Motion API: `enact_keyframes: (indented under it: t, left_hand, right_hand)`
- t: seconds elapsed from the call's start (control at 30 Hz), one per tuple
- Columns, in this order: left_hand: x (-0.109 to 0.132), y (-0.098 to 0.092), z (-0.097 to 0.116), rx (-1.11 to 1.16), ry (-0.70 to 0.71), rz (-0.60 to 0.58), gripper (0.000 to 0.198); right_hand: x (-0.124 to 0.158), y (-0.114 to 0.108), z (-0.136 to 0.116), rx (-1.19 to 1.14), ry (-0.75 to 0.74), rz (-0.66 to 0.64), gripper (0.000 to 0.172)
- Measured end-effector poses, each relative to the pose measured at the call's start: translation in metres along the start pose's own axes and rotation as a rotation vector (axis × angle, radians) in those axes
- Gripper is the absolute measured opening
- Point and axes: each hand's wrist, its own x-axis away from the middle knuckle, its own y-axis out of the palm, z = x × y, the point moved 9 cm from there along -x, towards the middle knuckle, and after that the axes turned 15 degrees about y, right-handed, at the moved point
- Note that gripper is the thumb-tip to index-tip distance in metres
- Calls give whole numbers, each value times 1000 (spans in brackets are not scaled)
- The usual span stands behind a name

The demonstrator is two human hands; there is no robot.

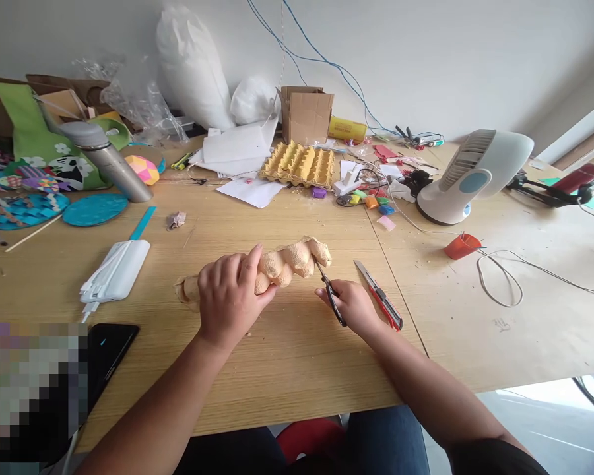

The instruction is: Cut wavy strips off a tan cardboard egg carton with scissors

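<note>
A strip of pale egg carton (pixel 296 256) with bumpy cups is held just above the wooden table. My left hand (pixel 230 293) is wrapped round its left part and hides several cups. In my right hand (pixel 354 305) is a pair of black scissors (pixel 334 302), gripped by the handles. Their blades reach up to the carton's right end, partly hidden by its cups. Right beside that hand lies a red and black utility knife (pixel 383 300) with its blade out.
Behind stands a yellow egg tray (pixel 299 165) near a cardboard box (pixel 305 112). To the right are a white fan (pixel 470 175), an orange cup (pixel 462 245) and a loose cable. A power bank (pixel 121 269), a phone (pixel 109 346) and a steel bottle (pixel 111 161) are on the left.
</note>
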Motion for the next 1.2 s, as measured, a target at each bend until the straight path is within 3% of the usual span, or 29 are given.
enact_keyframes:
  t: [0.23, 0.63, 0.9, 1.2]
  left_hand:
    - [0, 0, 2, -40, 13, -34, 59]
    - [-1, -5, 3, 29, 0, -107, 61]
    - [-5, -8, -3, 150, 21, -124, 65]
    - [-5, -4, -5, 146, 38, -142, 73]
  right_hand:
    - [-3, 4, 2, -55, -19, -65, 53]
    - [0, -3, -5, 8, -102, -1, 48]
    - [2, 0, -14, -152, -228, -122, 53]
    - [4, 0, -5, -258, -66, -254, 57]
